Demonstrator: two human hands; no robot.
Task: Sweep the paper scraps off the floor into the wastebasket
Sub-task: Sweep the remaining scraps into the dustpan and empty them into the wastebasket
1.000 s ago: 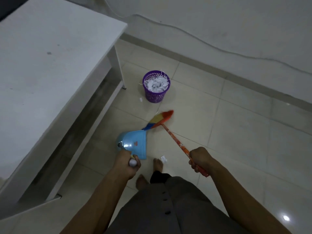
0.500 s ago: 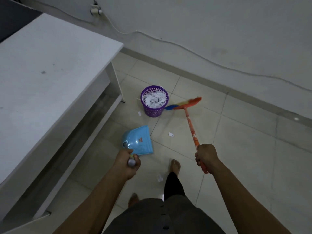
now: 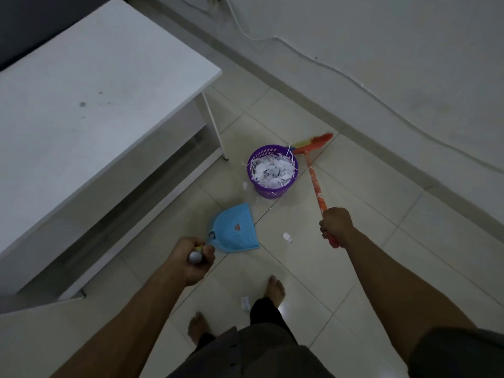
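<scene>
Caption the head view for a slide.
Right hand holds broom beside paper-filled wastebasket; left hand holds blue dustpan.

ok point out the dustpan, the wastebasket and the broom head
dustpan (image 3: pixel 231 236): head view, middle of the blue pan
wastebasket (image 3: pixel 272 192): head view, purple wall near the base
broom head (image 3: pixel 316 141): head view, orange bristles

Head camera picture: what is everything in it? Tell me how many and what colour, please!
wastebasket: one, purple, on the floor by the table leg
paper scraps: a heap, white, inside the wastebasket
loose scraps: three seen, white, scattered on the floor
dustpan: one, blue, between person and wastebasket
broom: one, orange handle, head just behind the wastebasket
table: one, white, left
cable: one, pale, along the wall
floor: pale tiles
bare feet: two, bottom centre
left hand: grips the dustpan handle
right hand: grips the broom handle
</scene>
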